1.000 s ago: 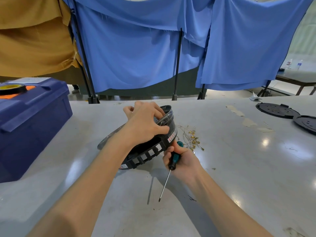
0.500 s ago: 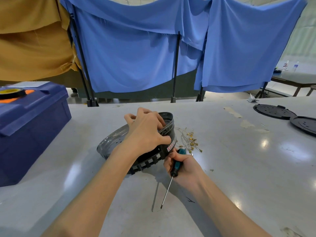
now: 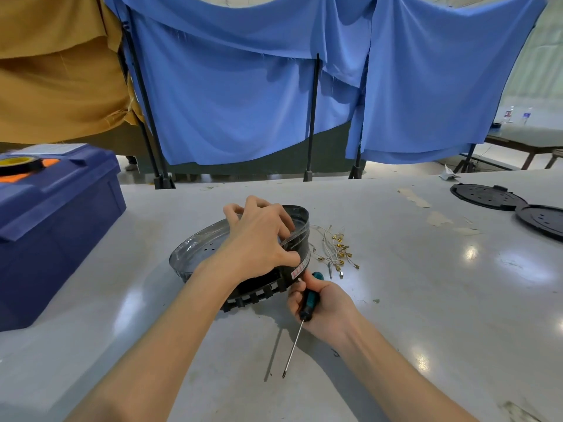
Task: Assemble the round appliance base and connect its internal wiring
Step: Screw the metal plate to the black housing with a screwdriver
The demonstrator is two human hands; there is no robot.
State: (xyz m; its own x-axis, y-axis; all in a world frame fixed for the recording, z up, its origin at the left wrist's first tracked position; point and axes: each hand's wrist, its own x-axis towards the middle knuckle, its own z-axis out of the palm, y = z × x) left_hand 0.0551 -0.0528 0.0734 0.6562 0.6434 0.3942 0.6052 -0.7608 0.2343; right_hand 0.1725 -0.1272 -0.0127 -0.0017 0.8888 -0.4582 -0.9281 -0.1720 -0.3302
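Observation:
A round black appliance base (image 3: 198, 254) with a slotted rim sits tilted on the grey table, its far right side raised. My left hand (image 3: 259, 239) grips its upper rim from above, fingers curled over the edge. My right hand (image 3: 326, 306) sits at the base's near right side and holds a screwdriver (image 3: 307, 300) with a teal and black handle, the shaft pointing down toward me. A small bundle of white wires with brass terminals (image 3: 335, 251) lies just right of the base. The base's inside is mostly hidden by my left hand.
A dark blue plastic case (image 3: 54, 220) with a tape roll (image 3: 18, 164) on top stands at the left. Two flat black round covers (image 3: 487, 196) (image 3: 545, 219) lie at the far right. Blue and tan cloths hang behind the table's far edge.
The base has dropped lower and lies flatter, with more of its dished face showing. Both hands keep their hold and the screwdriver stays pointing down.

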